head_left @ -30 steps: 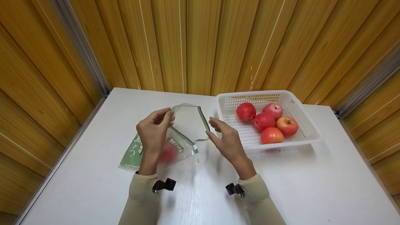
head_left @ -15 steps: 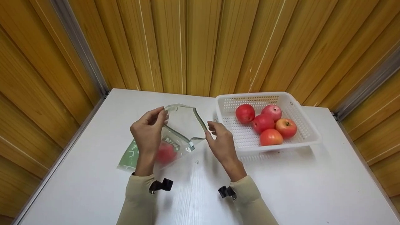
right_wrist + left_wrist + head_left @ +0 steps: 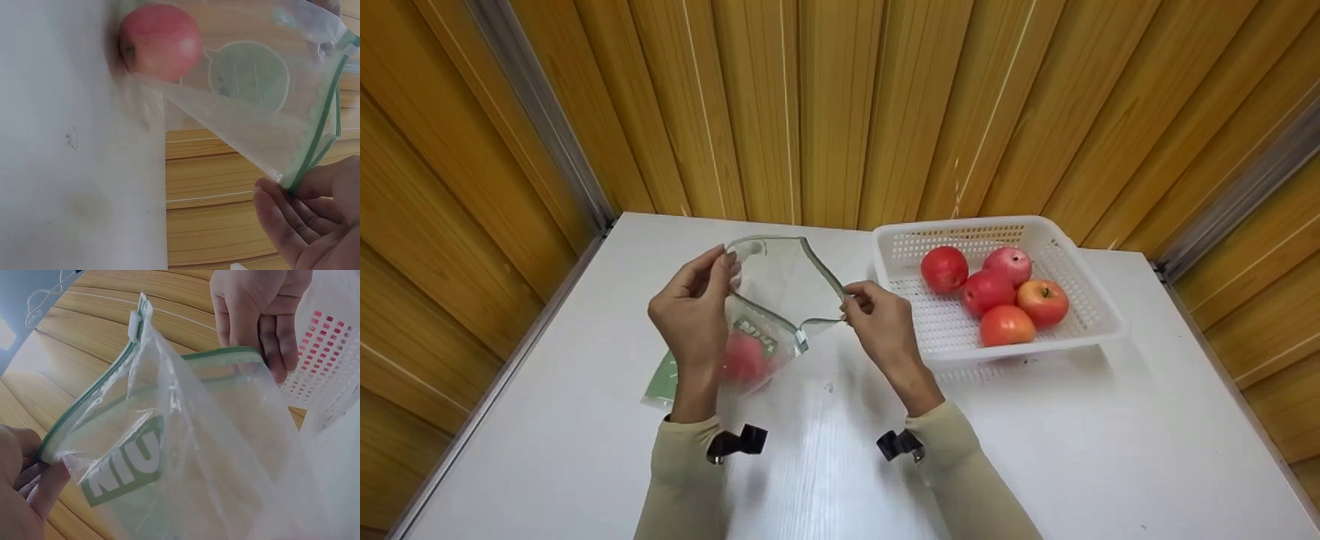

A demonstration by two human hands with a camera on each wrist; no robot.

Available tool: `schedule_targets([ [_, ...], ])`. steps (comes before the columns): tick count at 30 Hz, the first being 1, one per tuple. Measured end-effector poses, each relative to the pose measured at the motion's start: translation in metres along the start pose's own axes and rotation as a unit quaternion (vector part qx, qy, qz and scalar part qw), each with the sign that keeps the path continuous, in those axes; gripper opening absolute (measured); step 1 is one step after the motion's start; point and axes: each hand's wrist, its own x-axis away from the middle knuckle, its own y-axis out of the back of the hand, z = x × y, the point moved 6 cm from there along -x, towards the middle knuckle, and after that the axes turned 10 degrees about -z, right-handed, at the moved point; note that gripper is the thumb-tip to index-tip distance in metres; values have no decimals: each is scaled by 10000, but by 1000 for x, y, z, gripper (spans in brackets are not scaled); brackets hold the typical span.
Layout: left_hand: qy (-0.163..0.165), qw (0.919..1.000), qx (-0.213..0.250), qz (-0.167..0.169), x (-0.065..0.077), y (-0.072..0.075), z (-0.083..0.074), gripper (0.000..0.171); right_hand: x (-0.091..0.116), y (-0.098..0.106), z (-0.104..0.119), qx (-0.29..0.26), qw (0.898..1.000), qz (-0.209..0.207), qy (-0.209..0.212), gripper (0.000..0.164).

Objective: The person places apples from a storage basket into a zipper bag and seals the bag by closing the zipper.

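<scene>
A clear zip bag [image 3: 780, 281] with a green-edged mouth is spread wide between both hands. On its left edge, my left hand [image 3: 694, 311] pinches the rim between thumb and fingers. My right hand [image 3: 881, 322] pinches the opposite rim, as the right wrist view also shows. Inside the bag, near its bottom, lies a red apple [image 3: 160, 42], seen through the plastic. A small slider [image 3: 135, 325] sits at one corner of the green zip. Green print with white letters [image 3: 126, 467] marks the bag's side. My left hand hides part of the bag in the head view.
To the right, a white plastic basket [image 3: 1099, 300] holds several red apples [image 3: 1007, 325], close beside my right hand. All of it stands on a white table [image 3: 1035, 450]. Yellow wood-look panels [image 3: 832, 112] rise behind the table and along both sides.
Both hands have shifted left with the bag. My right hand, at first with fingers apart beside the rim, has closed its fingers on it. The bag's mouth has lifted slightly.
</scene>
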Motion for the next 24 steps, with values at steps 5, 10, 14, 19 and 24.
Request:
schedule_targets([
  [5, -17, 9995, 257, -202, -4, 2, -14, 17, -6, 6, 12, 37, 9983, -373, 442, 11],
  [10, -174, 9987, 321, -357, -3, 3, -26, 19, -8, 11, 18, 75, 9951, -595, 786, 12],
  [14, -416, 9980, 332, -348, 0, 1, -33, 20, -10, 14, 18, 127, 9932, -688, 934, 12],
  [19, -676, 9970, 329, -173, 3, -4, -37, 19, -9, 19, 18, 158, 9932, -614, 979, 11],
  [24, -775, 9969, 129, 54, 4, -10, -33, 17, -9, 27, 18, 199, 9934, -525, 1001, 11],
])
